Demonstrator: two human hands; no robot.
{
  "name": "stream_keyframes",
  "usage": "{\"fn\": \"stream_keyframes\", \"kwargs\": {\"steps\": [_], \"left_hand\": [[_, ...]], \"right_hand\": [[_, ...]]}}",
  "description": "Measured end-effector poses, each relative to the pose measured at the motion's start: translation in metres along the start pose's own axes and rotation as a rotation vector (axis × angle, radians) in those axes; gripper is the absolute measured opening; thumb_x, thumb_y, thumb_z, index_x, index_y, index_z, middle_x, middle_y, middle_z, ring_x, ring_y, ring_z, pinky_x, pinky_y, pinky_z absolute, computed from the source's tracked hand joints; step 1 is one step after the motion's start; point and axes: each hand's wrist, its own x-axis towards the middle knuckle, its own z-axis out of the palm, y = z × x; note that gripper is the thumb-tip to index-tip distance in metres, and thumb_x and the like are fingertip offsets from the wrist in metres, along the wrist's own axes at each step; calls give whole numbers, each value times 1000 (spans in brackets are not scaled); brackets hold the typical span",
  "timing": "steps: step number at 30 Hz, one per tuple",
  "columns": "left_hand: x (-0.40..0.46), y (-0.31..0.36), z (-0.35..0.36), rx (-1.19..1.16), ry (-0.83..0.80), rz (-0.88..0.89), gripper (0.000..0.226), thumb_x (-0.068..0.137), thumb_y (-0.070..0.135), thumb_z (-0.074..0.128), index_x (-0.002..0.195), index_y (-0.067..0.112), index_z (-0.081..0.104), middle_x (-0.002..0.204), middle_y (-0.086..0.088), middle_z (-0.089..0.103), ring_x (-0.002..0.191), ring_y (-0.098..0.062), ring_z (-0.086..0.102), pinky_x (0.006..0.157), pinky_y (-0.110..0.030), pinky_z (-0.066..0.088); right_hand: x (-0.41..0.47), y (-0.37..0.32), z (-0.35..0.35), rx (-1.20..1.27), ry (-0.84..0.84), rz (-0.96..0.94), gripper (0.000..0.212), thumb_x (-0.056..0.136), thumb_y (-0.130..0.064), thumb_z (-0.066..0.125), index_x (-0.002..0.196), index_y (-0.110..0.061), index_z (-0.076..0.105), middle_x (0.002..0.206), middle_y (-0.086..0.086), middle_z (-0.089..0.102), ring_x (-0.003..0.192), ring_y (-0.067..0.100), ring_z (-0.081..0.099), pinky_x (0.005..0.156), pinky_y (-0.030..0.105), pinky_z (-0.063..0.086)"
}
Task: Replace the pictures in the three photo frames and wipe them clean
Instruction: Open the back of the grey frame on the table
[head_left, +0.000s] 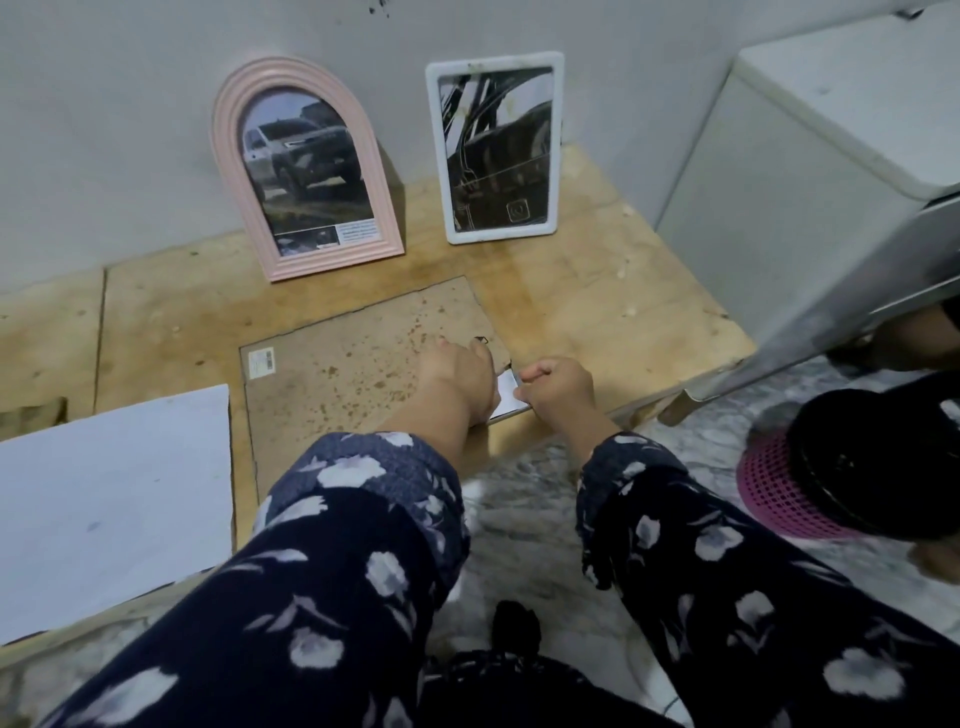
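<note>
A large frame (337, 364) lies face down on the wooden board, its stained brown backing up. My left hand (460, 366) rests on the backing near its right edge, fingers curled at a small black clip. My right hand (556, 387) grips the frame's silvery right edge with curled fingers. A pink arched frame (306, 171) with a truck picture leans on the wall at the back. Beside it stands a white rectangular frame (496, 148) with a dark car picture.
A white sheet (111, 499) lies on the board at the left. The wooden board (597, 291) sits on a marble floor. A white cabinet (810, 156) and a metal bar (810, 317) stand at the right, with a pink basket (779, 493) below.
</note>
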Motion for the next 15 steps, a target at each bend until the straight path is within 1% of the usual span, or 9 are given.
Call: {"fn": "stream_keyframes", "kwargs": {"steps": [2, 5, 6, 7, 9, 11, 13, 14, 15], "left_hand": [[-2, -4, -4, 42, -11, 32, 49, 100, 36, 28, 133, 1, 37, 106, -12, 63, 75, -26, 51, 60, -31, 37], [0, -7, -4, 27, -28, 27, 45, 99, 37, 29, 125, 2, 43, 101, -11, 63, 69, -25, 46, 59, -31, 37], [0, -7, -4, 21, -26, 33, 46, 98, 37, 29, 126, 2, 42, 101, -11, 64, 68, -25, 46, 58, -31, 37], [1, -7, -3, 14, -19, 36, 47, 98, 37, 29, 125, 2, 43, 100, -11, 64, 68, -25, 48, 56, -31, 37], [0, -7, -2, 6, 1, 41, 44, 97, 37, 32, 121, 2, 45, 98, -12, 65, 71, -27, 53, 55, -31, 36], [0, -8, -1, 15, 37, 69, 42, 97, 36, 32, 119, 3, 47, 99, -12, 65, 74, -27, 55, 58, -31, 37], [-1, -10, -1, 34, 70, 79, 40, 97, 34, 33, 119, 4, 48, 100, -11, 65, 73, -26, 55, 59, -31, 37], [-3, -10, -2, 36, 74, 79, 39, 97, 33, 34, 119, 5, 48, 102, -10, 64, 77, -26, 57, 60, -31, 37], [-4, -9, -1, 34, 76, 80, 38, 97, 32, 35, 120, 5, 48, 104, -10, 62, 81, -27, 58, 60, -32, 37]], "right_hand": [[0, 2, -1, 1, -2, -7, 17, 79, -7, 72, 96, -6, 71, 88, 1, 62, 86, 16, 56, 77, 19, 40], [2, 1, -1, 17, -33, -58, 23, 82, -8, 68, 104, -7, 68, 85, -1, 60, 87, 17, 55, 78, 22, 41], [2, -1, -1, 26, -43, -102, 27, 83, -8, 66, 111, -7, 65, 88, 0, 59, 90, 18, 56, 81, 24, 42], [4, -5, -2, 2, -47, -170, 33, 84, -8, 64, 117, -6, 62, 96, 3, 60, 96, 20, 58, 86, 25, 44], [10, -10, -3, -176, -47, -357, 45, 84, -8, 61, 128, -6, 55, 123, 11, 56, 114, 25, 55, 99, 32, 43], [13, -17, -3, -468, -72, -515, 53, 85, -11, 59, 137, -10, 49, 144, 9, 44, 129, 28, 43, 107, 37, 37], [13, -26, -1, -690, -97, -613, 53, 89, -9, 51, 142, -13, 45, 152, 2, 36, 138, 23, 33, 111, 34, 31], [14, -31, 1, -760, -97, -643, 50, 91, -8, 48, 140, -13, 47, 151, 2, 39, 138, 22, 34, 111, 33, 32], [14, -35, 3, -811, -90, -663, 45, 93, -8, 46, 137, -13, 51, 147, 2, 44, 135, 23, 39, 108, 33, 35]]}}
